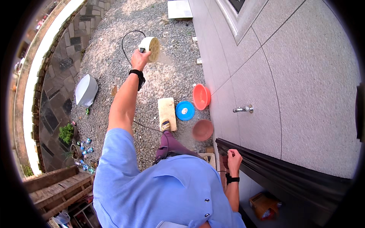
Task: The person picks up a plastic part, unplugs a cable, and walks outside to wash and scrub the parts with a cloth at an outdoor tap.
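My left hand (139, 60) grips a round cream-coloured plastic vessel (150, 49) by its edge, held out over gravel. Its visible face, turned to the right, has a pattern of round cells. A faint translucent haze shows beside that face; I cannot tell whether it is water. Behind the vessel loops a black cable (123, 42). Low on the right, my right hand (234, 162) has its fingers curled in, with nothing visible in them. It is beside the dark edge (242, 148) of an opening in the wall; contact cannot be told. Both wrists wear black bands.
By the wall, below a metal tap (243, 109), stand a coral basin (201, 97), a blue round lid or basin (185, 111) and a brown basin (202, 130). One foot is on a pale slab (166, 108). A grey tub (86, 90) and a potted plant (67, 133) are left.
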`<state>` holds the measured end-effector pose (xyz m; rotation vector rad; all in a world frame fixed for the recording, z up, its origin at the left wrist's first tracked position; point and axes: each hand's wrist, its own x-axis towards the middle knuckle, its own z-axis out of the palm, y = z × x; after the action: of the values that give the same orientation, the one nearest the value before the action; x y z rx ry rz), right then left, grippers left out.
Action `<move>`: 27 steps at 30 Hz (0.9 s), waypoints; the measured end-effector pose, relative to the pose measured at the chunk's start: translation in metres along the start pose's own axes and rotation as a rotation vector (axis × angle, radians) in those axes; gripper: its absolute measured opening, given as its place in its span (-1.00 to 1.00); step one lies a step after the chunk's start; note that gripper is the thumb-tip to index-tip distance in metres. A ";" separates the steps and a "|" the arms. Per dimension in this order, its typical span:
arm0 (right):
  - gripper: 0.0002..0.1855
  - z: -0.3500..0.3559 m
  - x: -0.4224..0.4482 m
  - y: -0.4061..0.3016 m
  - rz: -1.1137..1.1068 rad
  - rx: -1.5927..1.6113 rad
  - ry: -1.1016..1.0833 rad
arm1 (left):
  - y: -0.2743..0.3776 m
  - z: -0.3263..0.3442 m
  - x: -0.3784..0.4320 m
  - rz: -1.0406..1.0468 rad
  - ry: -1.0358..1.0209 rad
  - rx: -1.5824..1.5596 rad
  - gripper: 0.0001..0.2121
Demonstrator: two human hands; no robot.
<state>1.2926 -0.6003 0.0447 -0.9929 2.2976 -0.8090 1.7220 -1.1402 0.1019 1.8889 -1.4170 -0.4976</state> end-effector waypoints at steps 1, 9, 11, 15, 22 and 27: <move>-0.86 0.003 0.000 -0.001 0.001 0.012 -0.004 | 0.016 -0.016 0.009 0.080 0.037 0.106 -0.49; -0.86 -0.002 -0.004 -0.010 -0.017 -0.003 0.022 | 0.079 -0.055 0.033 0.531 0.260 0.376 -0.42; -0.86 -0.005 -0.005 -0.010 -0.001 0.009 0.028 | 0.087 -0.059 0.035 0.609 0.300 0.387 -0.41; -0.85 -0.008 -0.007 -0.006 0.017 0.020 0.050 | 0.088 -0.046 0.030 0.635 0.272 0.455 -0.37; -0.85 -0.004 -0.011 0.001 0.015 0.042 0.074 | 0.085 -0.023 -0.010 0.670 0.133 0.462 -0.32; -0.86 -0.007 -0.015 0.001 0.003 0.074 0.095 | 0.093 -0.005 -0.035 0.710 0.091 0.431 -0.33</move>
<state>1.2967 -0.5861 0.0515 -0.9370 2.3294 -0.9519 1.6522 -1.1191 0.1701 1.5213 -2.1042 0.2540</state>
